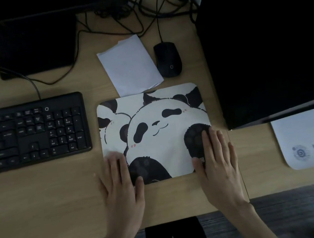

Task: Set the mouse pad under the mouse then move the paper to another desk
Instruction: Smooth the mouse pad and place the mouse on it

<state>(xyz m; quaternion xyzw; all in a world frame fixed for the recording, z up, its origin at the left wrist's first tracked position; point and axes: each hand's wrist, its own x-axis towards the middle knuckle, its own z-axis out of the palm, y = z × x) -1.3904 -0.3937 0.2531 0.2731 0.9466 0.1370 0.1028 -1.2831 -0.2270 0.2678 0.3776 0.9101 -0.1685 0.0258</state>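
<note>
A panda-print mouse pad [153,131] lies flat on the wooden desk [44,200], to the right of the keyboard. My left hand [120,183] rests flat on its near left corner, fingers spread. My right hand [218,162] lies flat on its near right corner. A black wired mouse [168,59] sits on the bare desk beyond the pad, not on it. A folded white paper [129,65] lies just left of the mouse, its near edge touching the pad's far edge.
A black keyboard [30,131] sits at the left. A monitor base [34,46] and tangled cables [139,9] are at the back. A black computer tower [265,44] stands at the right. A second white mouse pad [309,138] lies on the neighbouring desk.
</note>
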